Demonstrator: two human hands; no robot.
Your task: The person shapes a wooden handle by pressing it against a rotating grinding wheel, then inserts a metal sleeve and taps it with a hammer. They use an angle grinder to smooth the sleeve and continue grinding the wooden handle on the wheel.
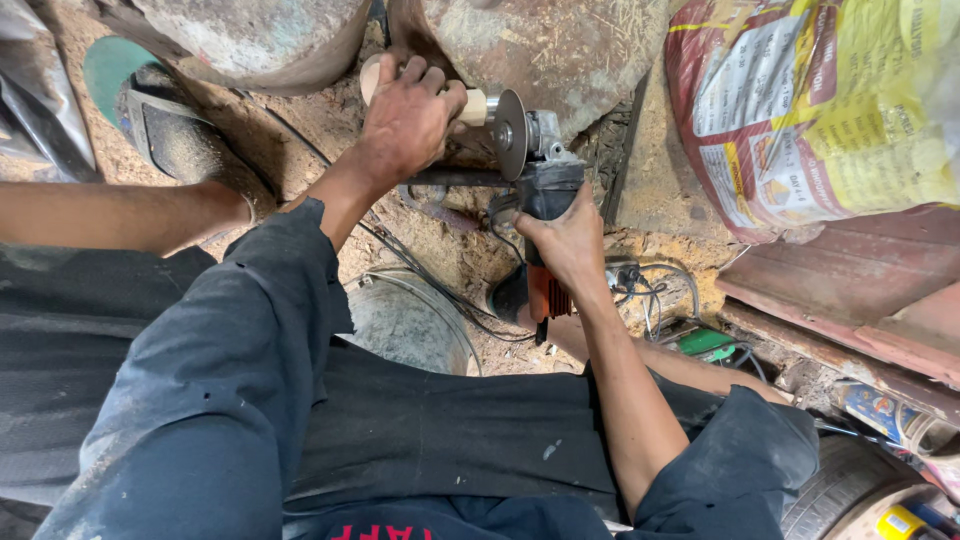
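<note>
Sawdust-strewn ground; left hand grips pale wooden piece, right hand holds orange-black angle grinder.

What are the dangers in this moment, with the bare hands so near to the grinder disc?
1. The left hand holds a small wooden piece against the disc; its fingers sit close to it, so a slip might cut them.
2. The right hand alone steadies the angle grinder; a kickback could twist it loose.
3. Cables lie tangled beside the tool in the sawdust and might snag.
</note>
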